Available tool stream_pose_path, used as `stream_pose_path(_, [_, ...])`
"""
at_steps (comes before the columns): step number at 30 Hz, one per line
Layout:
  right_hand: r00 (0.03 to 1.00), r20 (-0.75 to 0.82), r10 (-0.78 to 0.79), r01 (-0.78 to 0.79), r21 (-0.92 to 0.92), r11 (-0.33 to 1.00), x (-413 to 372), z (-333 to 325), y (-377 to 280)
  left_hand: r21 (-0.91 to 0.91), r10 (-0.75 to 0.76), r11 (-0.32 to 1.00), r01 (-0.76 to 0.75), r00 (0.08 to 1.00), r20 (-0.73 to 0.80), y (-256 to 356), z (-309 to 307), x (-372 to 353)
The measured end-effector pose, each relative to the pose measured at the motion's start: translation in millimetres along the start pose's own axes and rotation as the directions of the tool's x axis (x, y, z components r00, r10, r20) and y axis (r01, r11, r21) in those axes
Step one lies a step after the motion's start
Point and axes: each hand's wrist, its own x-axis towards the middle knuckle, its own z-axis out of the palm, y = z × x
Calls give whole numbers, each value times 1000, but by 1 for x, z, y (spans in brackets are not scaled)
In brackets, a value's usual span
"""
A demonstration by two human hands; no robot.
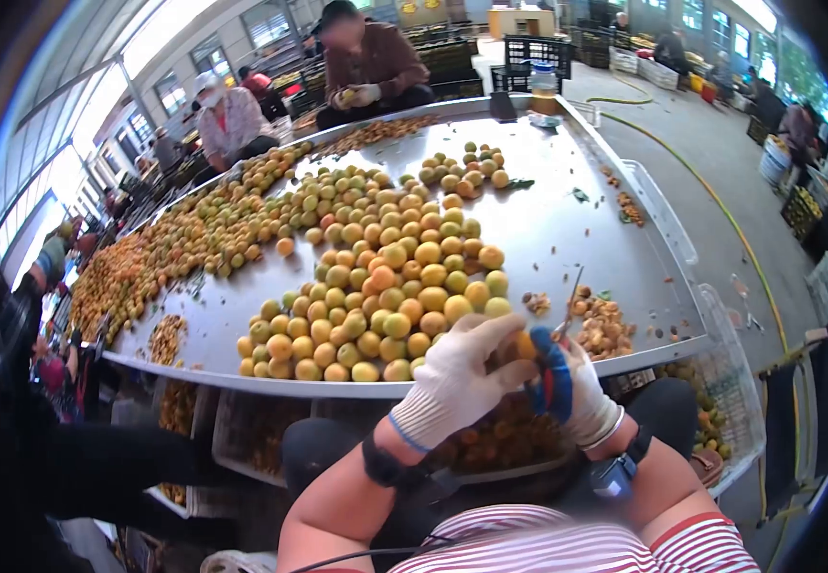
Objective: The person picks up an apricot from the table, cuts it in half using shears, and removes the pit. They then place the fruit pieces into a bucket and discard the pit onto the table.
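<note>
In front of me my left hand (466, 377), in a white knit glove, is closed round an orange-yellow apricot (526, 346). My right hand (591, 392), gloved too, grips a tool with a blue and red handle (551, 377). Its thin metal blade (571, 298) points up and away; the exact kind of tool is hard to make out. Both hands are close together over the table's near edge. Just beyond my left hand lies a large heap of yellow, green and orange apricots (385, 296). Cut pieces and scraps (607, 327) are piled beyond my right hand.
The metal table (548, 239) has a raised rim. Clear plastic crates (731, 392) with fruit stand beneath and beside it. Across the table sits a person (376, 62) holding fruit. A jar (544, 81) is at the far corner; a yellow hose (720, 205) crosses the floor.
</note>
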Motion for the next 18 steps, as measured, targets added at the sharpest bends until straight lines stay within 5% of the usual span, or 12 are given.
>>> stream_pose_path(4, [999,-25,-33,30,-111,993,-3,7,-5,-80,-154,984,161,984,85,-2,1,3])
stream_pose_path(10, [984,-77,-160,154,-82,985,10,1,16,-178,-52,982,59,998,41,-11,18,3])
stream_pose_path(12, [977,-101,-186,178,-83,980,11,4,20,-325,-168,926,191,981,97,-14,22,5])
stream_pose_path(13, [971,-122,-205,195,-83,977,12,4,20,-173,-83,981,86,996,27,-16,26,4])
stream_pose_path(18, [967,-153,-203,192,-83,978,22,2,24,-190,-120,971,146,983,140,-19,14,16])
